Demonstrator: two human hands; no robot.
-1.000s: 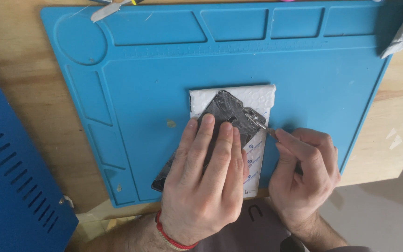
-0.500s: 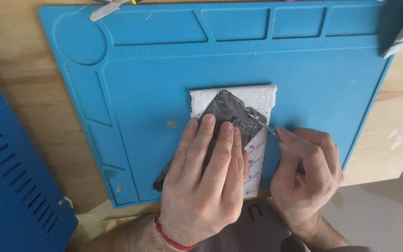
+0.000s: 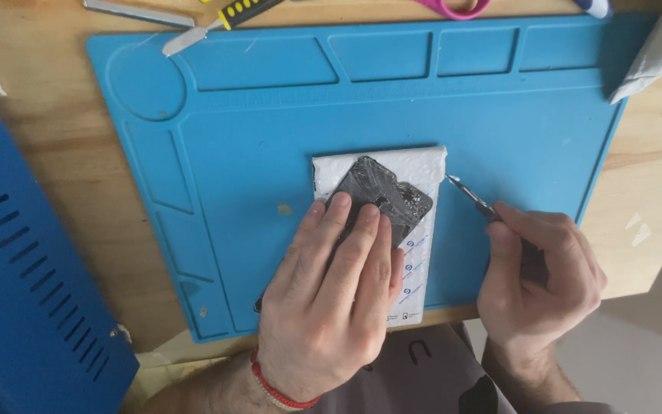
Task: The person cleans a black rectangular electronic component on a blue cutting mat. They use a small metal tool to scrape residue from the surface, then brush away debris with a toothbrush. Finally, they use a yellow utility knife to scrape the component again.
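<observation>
A dark phone panel with a cracked, scraped surface (image 3: 385,193) lies tilted on a white padded envelope (image 3: 423,165) in the middle of a blue silicone work mat (image 3: 254,138). My left hand (image 3: 331,291) presses flat on the panel's lower part, fingers spread over it. My right hand (image 3: 538,280) grips a thin metal pick (image 3: 469,195) whose tip hovers just right of the envelope, apart from the panel. A red cord bracelet is on my left wrist.
A blue perforated metal case (image 3: 24,268) sits at the left on the wooden table (image 3: 47,130). A metal spatula (image 3: 136,13), a yellow-and-black handled tool (image 3: 227,17) and pink scissors handles (image 3: 453,8) lie along the mat's far edge. A grey cloth (image 3: 660,46) is at top right.
My right hand has pulled the pick away from the panel's upper right corner, out to the right. The view has shifted down slightly, showing more tools at the top. My left hand stays pressed on the panel.
</observation>
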